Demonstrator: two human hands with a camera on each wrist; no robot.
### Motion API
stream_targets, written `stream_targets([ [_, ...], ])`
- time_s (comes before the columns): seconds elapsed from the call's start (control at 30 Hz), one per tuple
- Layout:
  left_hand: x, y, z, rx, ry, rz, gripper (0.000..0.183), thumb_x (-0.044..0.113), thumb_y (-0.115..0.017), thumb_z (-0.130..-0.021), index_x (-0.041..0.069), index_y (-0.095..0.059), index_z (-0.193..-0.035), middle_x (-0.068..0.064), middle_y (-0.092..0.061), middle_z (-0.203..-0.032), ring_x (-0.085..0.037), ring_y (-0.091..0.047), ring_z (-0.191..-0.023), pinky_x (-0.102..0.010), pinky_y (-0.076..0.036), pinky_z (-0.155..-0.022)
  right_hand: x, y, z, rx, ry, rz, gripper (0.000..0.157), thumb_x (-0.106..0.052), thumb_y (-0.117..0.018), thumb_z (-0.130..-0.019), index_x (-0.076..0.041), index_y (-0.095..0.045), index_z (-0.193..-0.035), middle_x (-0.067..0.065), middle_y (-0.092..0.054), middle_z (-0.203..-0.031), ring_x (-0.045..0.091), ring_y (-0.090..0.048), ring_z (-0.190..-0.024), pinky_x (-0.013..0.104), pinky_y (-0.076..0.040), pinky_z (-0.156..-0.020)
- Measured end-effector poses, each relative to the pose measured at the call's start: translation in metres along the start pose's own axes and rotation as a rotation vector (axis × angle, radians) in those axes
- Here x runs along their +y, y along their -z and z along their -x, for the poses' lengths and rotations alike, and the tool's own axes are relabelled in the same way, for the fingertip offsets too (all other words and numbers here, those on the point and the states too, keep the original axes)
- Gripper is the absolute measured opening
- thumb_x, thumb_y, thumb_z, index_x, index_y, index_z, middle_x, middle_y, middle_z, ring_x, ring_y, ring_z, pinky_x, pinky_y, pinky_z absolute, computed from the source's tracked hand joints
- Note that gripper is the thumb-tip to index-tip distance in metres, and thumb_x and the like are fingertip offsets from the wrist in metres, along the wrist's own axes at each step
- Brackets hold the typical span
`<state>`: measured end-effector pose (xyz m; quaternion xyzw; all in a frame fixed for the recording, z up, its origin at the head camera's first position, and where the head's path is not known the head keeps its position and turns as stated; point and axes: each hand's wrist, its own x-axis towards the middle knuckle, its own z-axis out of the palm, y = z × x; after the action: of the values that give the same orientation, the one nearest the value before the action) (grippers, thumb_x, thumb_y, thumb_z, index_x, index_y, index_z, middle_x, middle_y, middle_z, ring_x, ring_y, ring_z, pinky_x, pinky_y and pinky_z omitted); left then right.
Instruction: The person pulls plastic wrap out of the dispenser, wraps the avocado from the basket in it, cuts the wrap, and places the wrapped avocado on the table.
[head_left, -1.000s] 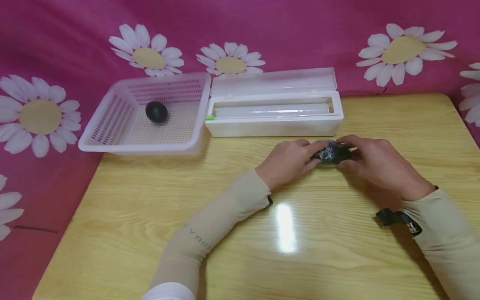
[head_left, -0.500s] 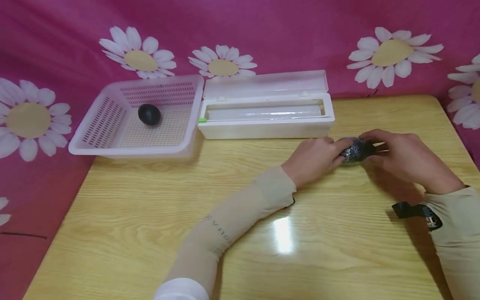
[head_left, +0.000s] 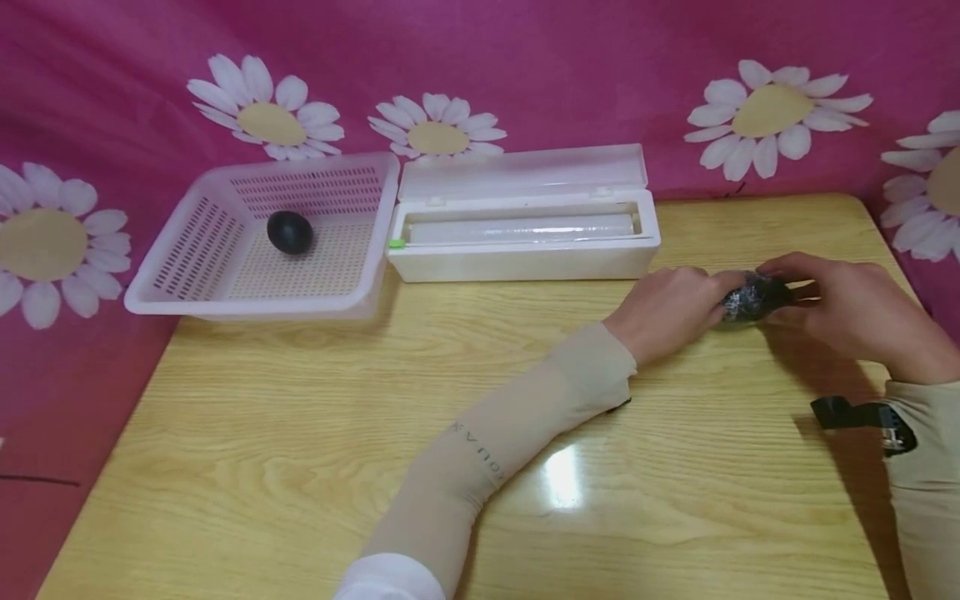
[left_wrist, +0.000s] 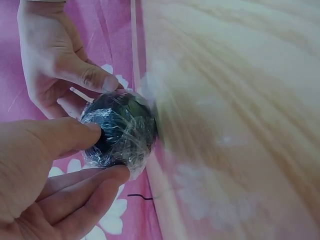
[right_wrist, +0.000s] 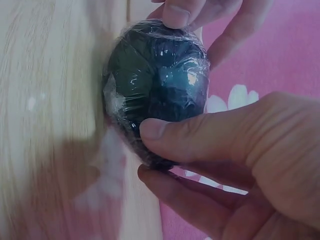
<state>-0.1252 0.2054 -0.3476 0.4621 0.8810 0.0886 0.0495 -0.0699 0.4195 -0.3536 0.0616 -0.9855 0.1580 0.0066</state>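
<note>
A dark, egg-shaped object in cling film (head_left: pixel 752 297) sits low over the right part of the table in the head view. My left hand (head_left: pixel 670 308) pinches its left end between thumb and fingers. At the other end, my right hand (head_left: pixel 870 315) holds it with the thumb and fingertips. Up close, in the right wrist view, the wrapped object (right_wrist: pixel 157 82) looks greenish-black under creased, shiny film. The left wrist view shows loose film bunched on the side of the wrapped object (left_wrist: pixel 125 132) by my left fingers. Its kind is not clear.
A white plastic basket (head_left: pixel 255 307) stands back left with a bare black egg-shaped object (head_left: pixel 290 232) inside. Beside it is a white cling film box (head_left: pixel 525 265), lid raised, with a film roll (head_left: pixel 517 228) showing. A flowered pink cloth (head_left: pixel 585 75) hangs behind the wooden table (head_left: pixel 315 433).
Both hands have moved to the right across the table, taking the wrapped object away from the film box. The head view has shifted slightly to the right. The basket and box have stayed put.
</note>
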Motion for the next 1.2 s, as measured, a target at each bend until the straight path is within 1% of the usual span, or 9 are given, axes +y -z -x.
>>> stream_targets([
  [0.1,0.000,0.002,-0.002,-0.020,0.011,0.016,0.039,0.028,-0.048,-0.109,0.033,-0.053,-0.147,0.009,-0.076,-0.116,-0.006,-0.071,-0.103,-0.024,-0.055,-0.078,0.001,0.000,0.000,-0.007,-0.019,-0.016,0.051,-0.001,-0.081,-0.082,0.000,-0.062,-0.130,0.037,-0.069,-0.116,0.058,-0.065,-0.106,0.068,-0.049,-0.087],
  [0.23,-0.002,0.004,-0.001,-0.022,0.023,0.032,0.042,0.031,-0.051,-0.108,0.033,-0.051,-0.150,0.008,-0.075,-0.117,-0.006,-0.070,-0.101,-0.023,-0.055,-0.078,-0.001,0.001,-0.001,-0.040,-0.052,-0.037,0.054,0.000,-0.080,-0.083,0.000,-0.060,-0.133,0.039,-0.066,-0.120,0.061,-0.062,-0.111,0.071,-0.047,-0.090],
  [0.43,-0.006,0.006,0.002,-0.008,0.030,0.038,0.045,0.035,-0.052,-0.108,0.031,-0.050,-0.152,0.007,-0.075,-0.117,-0.006,-0.070,-0.099,-0.025,-0.056,-0.077,-0.005,0.007,-0.003,-0.080,-0.083,-0.068,0.065,0.003,-0.076,-0.084,0.003,-0.050,-0.143,0.042,-0.053,-0.138,0.065,-0.053,-0.119,0.075,-0.047,-0.093],
  [0.53,-0.007,0.008,0.004,-0.013,0.040,0.027,0.044,0.035,-0.053,-0.107,0.031,-0.051,-0.151,0.007,-0.076,-0.117,-0.008,-0.071,-0.100,-0.026,-0.057,-0.079,-0.009,0.010,-0.005,-0.076,-0.058,-0.054,0.066,0.002,-0.078,-0.082,0.003,-0.051,-0.142,0.040,-0.051,-0.140,0.062,-0.052,-0.119,0.074,-0.047,-0.093],
  [0.67,-0.008,0.009,0.006,-0.025,0.051,0.019,0.039,0.035,-0.054,-0.107,0.030,-0.056,-0.145,0.008,-0.075,-0.116,-0.008,-0.070,-0.101,-0.027,-0.057,-0.080,-0.018,0.010,-0.007,-0.060,-0.016,-0.015,0.065,-0.004,-0.084,-0.079,0.001,-0.057,-0.137,0.038,-0.057,-0.135,0.057,-0.058,-0.115,0.071,-0.051,-0.090],
  [0.83,-0.012,0.011,0.011,-0.030,0.057,0.013,0.037,0.035,-0.054,-0.107,0.029,-0.058,-0.143,0.008,-0.075,-0.114,-0.005,-0.068,-0.098,-0.026,-0.056,-0.080,-0.028,0.012,-0.008,-0.050,-0.003,0.015,0.062,-0.010,-0.087,-0.079,-0.001,-0.060,-0.134,0.036,-0.060,-0.133,0.055,-0.060,-0.112,0.068,-0.050,-0.087],
  [0.93,-0.015,0.014,0.016,-0.022,0.058,0.021,0.032,0.032,-0.053,-0.107,0.028,-0.060,-0.138,0.009,-0.074,-0.107,-0.005,-0.066,-0.092,-0.026,-0.055,-0.075,-0.032,0.012,-0.007,-0.036,-0.003,0.015,0.061,-0.013,-0.088,-0.080,-0.002,-0.061,-0.133,0.036,-0.060,-0.132,0.055,-0.058,-0.116,0.069,-0.047,-0.091],
  [1.03,-0.019,0.019,0.023,0.006,0.050,0.000,0.029,0.031,-0.051,-0.107,0.026,-0.063,-0.133,0.009,-0.074,-0.102,-0.005,-0.066,-0.090,-0.026,-0.055,-0.072,-0.036,0.012,-0.004,0.013,0.013,0.009,0.059,-0.015,-0.089,-0.079,-0.001,-0.063,-0.130,0.036,-0.063,-0.129,0.054,-0.058,-0.116,0.069,-0.045,-0.094],
  [1.2,-0.032,0.027,0.040,0.102,0.029,-0.073,0.033,0.032,-0.050,-0.107,0.024,-0.062,-0.137,0.008,-0.076,-0.102,-0.005,-0.070,-0.090,-0.026,-0.057,-0.072,-0.046,0.009,-0.003,0.131,0.062,-0.004,0.050,-0.015,-0.088,-0.078,-0.001,-0.069,-0.123,0.033,-0.069,-0.120,0.051,-0.063,-0.111,0.066,-0.047,-0.091],
])
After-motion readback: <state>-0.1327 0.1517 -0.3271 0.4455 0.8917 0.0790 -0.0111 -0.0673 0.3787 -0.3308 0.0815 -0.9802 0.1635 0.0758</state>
